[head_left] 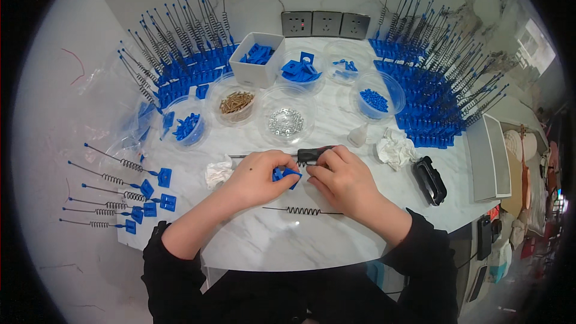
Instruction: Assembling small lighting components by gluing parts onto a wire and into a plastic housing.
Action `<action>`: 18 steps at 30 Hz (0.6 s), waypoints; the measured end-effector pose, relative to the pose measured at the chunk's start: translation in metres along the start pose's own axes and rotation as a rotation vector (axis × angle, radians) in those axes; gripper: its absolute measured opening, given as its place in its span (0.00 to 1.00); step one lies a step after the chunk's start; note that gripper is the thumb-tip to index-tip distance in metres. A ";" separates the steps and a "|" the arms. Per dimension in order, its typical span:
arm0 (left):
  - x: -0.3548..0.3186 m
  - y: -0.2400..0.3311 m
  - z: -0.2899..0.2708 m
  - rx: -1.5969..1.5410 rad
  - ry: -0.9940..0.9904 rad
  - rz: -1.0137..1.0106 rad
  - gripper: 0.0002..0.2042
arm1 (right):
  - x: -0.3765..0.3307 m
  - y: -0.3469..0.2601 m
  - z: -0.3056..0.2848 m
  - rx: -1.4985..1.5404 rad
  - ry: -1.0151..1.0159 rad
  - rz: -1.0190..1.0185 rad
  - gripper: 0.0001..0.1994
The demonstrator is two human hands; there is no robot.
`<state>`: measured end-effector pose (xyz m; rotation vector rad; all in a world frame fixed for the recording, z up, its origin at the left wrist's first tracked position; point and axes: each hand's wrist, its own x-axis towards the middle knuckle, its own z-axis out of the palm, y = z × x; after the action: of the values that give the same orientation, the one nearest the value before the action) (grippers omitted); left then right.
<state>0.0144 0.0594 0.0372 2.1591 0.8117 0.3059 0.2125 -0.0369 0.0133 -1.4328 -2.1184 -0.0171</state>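
Left hand (pixel 255 177): fingers pinching a blue plastic clip (pixel 290 177), angled toward the right fingers; long axis partly hidden. Right hand (pixel 349 175): fingers bunched beside a dark coil (pixel 302 164); grip cannot be told. Nearer than both, a loose spring wire (pixel 303 210) lies left-to-right. Beyond the fingers: clear bowl (pixel 285 97) of silver washers, white box (pixel 251 75) of blue plates.

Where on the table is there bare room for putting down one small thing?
Bare table shows between the loose spring and the front edge, and a smaller patch lies between the right hand and the black case. The back is crowded: spring pieces with blue bases stand packed at both sides, with bowls and a white box between.
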 end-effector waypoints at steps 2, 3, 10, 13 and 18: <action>0.003 -0.006 0.000 0.008 0.038 0.048 0.09 | 0.003 0.001 0.001 -0.017 -0.017 0.023 0.12; 0.005 -0.008 0.000 0.004 0.041 0.036 0.08 | 0.004 0.002 0.002 -0.025 -0.031 0.039 0.13; 0.006 -0.022 0.000 -0.048 0.158 0.098 0.08 | 0.013 0.003 0.003 -0.029 -0.031 0.049 0.17; 0.000 -0.014 0.001 -0.061 0.189 0.139 0.08 | 0.012 0.004 0.003 -0.042 -0.056 0.023 0.18; -0.011 -0.011 0.010 -0.340 0.203 0.053 0.08 | 0.007 0.003 -0.002 0.086 0.018 -0.016 0.21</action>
<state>0.0061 0.0514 0.0229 1.8510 0.7527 0.6511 0.2139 -0.0305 0.0171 -1.3611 -2.0900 0.0543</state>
